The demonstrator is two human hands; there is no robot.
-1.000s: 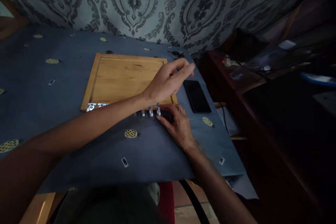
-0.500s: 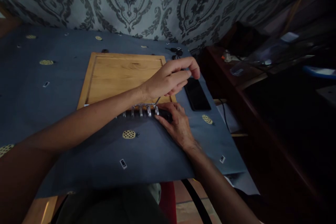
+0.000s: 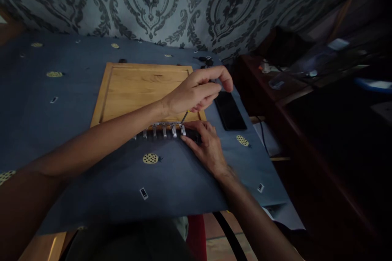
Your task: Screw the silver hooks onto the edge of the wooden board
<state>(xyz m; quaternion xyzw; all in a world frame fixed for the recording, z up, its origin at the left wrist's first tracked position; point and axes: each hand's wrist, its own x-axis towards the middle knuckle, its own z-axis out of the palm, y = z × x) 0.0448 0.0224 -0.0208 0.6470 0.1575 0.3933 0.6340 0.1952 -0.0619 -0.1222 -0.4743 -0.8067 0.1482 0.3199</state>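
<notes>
My left hand [image 3: 197, 91] is closed over a thin screwdriver [image 3: 184, 117], whose metal shaft and a bit of yellow show below the fingers. Its tip meets the right end of a row of metal clips [image 3: 174, 131] along the front edge of the wooden board. My right hand [image 3: 210, 144] grips the dark end of this clip-lined piece, thumb in front and fingers behind. My left forearm covers the piece's left part. The wooden board [image 3: 137, 85] lies flat behind it.
A black phone [image 3: 230, 110] lies right of the board, with keys [image 3: 206, 61] behind it. The blue tablecloth [image 3: 110, 187] covers the table. A patterned curtain [image 3: 190, 4] hangs at the back. A dark wooden cabinet [image 3: 275, 102] holding clutter stands to the right.
My left hand has turned very slightly, and yellow on the screwdriver now shows beneath it. My right hand keeps its hold in the same place.
</notes>
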